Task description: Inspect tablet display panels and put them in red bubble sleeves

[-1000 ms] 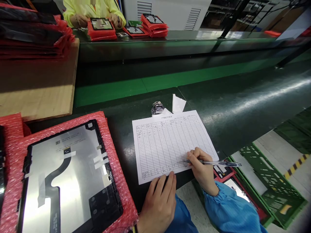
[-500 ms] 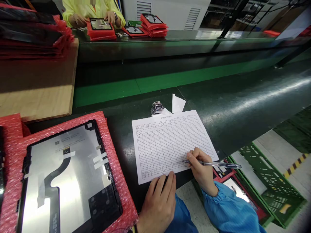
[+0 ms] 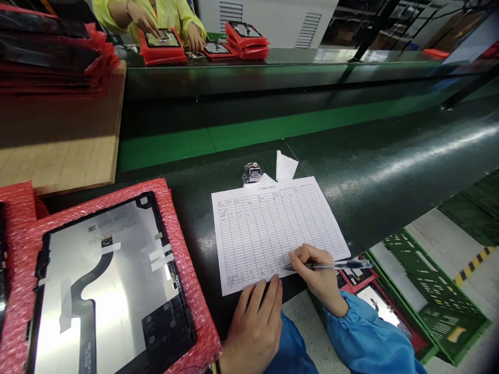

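A printed grid form [image 3: 273,228] lies on the dark green bench [image 3: 390,166]. My right hand [image 3: 317,275] is closed round a clear pen [image 3: 339,266], whose tip rests on the sheet's lower rows. My left hand [image 3: 257,324] lies flat with fingers stretched out, its fingertips pressing the sheet's near edge. Both my sleeves are blue. A small metal tally counter [image 3: 252,171] and a folded white paper scrap [image 3: 286,166] sit just beyond the form's top edge.
A panel backside [image 3: 105,280] on red bubble wrap [image 3: 191,301] lies at my left. Red-wrapped stacks [image 3: 54,52] rest on a wooden board [image 3: 58,161]. Across the belt, a person in a yellow sleeve [image 3: 187,21] handles panels. Green crates [image 3: 429,291] stand below right.
My right hand and pen have slid a little left along the lower rows. The person across the belt has lifted a hand over their panel.
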A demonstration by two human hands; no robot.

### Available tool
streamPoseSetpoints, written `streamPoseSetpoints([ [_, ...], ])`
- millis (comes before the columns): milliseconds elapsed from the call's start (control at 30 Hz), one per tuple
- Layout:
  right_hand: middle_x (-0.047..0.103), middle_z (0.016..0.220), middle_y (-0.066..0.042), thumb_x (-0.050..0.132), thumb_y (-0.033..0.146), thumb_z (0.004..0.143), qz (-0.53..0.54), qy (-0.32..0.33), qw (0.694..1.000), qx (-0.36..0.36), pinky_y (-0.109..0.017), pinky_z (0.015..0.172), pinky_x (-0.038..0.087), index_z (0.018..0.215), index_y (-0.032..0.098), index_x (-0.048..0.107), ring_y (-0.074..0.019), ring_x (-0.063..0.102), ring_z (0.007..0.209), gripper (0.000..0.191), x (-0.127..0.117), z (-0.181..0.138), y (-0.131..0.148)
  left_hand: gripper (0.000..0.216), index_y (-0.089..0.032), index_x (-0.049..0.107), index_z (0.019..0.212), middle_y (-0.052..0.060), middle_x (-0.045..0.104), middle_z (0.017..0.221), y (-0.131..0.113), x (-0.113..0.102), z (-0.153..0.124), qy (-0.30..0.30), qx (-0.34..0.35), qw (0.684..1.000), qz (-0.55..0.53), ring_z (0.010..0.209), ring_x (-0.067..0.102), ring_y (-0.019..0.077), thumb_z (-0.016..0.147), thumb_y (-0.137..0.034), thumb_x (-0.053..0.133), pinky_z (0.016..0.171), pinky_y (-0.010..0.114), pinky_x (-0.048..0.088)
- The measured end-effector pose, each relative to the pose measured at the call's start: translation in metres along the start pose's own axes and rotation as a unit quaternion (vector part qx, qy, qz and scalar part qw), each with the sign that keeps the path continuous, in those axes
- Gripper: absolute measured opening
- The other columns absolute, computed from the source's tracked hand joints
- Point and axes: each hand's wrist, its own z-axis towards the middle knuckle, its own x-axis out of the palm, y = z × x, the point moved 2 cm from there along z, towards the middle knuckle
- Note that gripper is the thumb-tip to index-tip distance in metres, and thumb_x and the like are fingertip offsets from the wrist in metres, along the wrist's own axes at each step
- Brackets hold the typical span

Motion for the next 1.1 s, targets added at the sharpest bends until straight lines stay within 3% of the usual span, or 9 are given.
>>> streamPoseSetpoints([
  [400, 0.026, 0.048, 0.007, 0.055, 0.020, 0.079, -0.097, 0.023, 0.994, -0.051, -0.024, 0.041, 0.024, 0.052, 0.023, 0.027, -0.0076, 0.025, 0.042, 0.039, 0.0039, 0.0024, 0.0067, 0.034, -0.006, 0.064, 0.118, 0.008, 0.067, 0.123, 0.0005, 0.0030, -0.0023, 0.001, 0.002, 1.000, 0.001, 0.104, 0.057, 0.0235, 0.090, -0.014, 0.047, 0.092, 0.036, 0.041],
  [1100, 0.026, 0.047, 0.008, 0.054, 0.020, 0.080, -0.121, 0.018, 0.990, -0.066, -0.023, 0.040, 0.024, 0.053, 0.023, 0.026, -0.0074, 0.026, 0.041, 0.039, 0.0051, 0.0020, 0.0070, 0.033, -0.006, 0.065, 0.115, 0.008, 0.069, 0.120, 0.0004, 0.0006, 0.0001, -0.016, -0.001, 1.000, -0.005, 0.103, 0.058, 0.0232, 0.089, -0.013, 0.046, 0.090, 0.036, 0.042],
])
